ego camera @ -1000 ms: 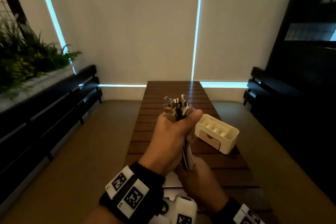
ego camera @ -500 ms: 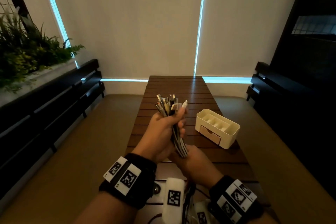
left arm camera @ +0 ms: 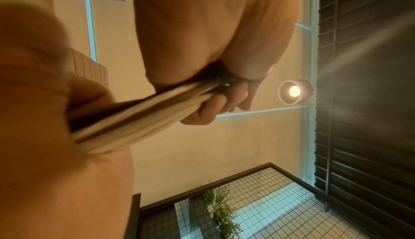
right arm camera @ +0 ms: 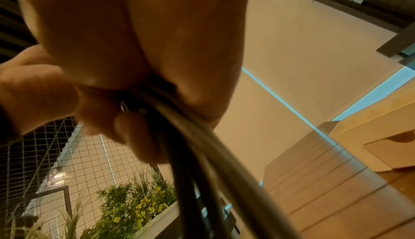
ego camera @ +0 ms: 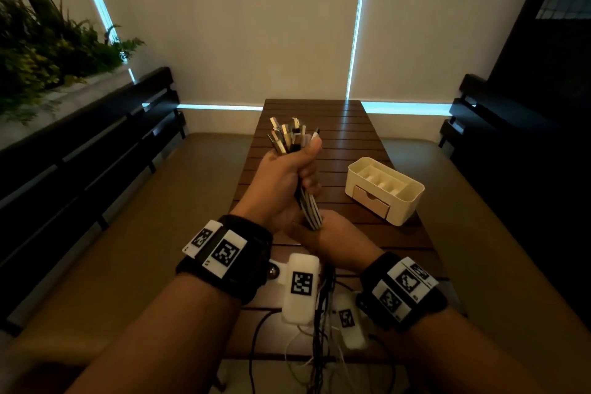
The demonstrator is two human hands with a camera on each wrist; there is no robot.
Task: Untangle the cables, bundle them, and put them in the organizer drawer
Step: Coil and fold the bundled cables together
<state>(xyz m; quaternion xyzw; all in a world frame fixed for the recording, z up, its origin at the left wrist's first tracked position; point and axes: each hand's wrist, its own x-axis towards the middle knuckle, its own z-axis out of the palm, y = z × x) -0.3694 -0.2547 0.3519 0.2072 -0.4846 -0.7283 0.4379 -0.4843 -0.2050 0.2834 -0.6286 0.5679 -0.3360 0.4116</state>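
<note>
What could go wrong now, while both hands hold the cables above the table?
1. The loose ends hanging below the right hand may tangle again; they trail off the table edge.
2. The left hand grips many cables together; one plug may slip out.
3. The organizer drawer looks closed, and no hand is free.

Cables [ego camera: 309, 208]: black and white strands side by side, giving a striped bundle; their plug ends [ego camera: 289, 137] are silver, white and black. Organizer [ego camera: 406, 201]: cream-white shell, with a pale tan drawer [ego camera: 371, 203]. Table [ego camera: 348, 137]: reddish-brown wooden slats. Wristbands [ego camera: 224, 253]: black, each carrying white tags printed with black-and-white square codes. Blinds [ego camera: 240, 25]: beige, edged by thin cyan light strips [ego camera: 358, 22]. Plants [ego camera: 48, 48]: dark green with yellow flecks. Bench [ego camera: 96, 144]: black slats.
</note>
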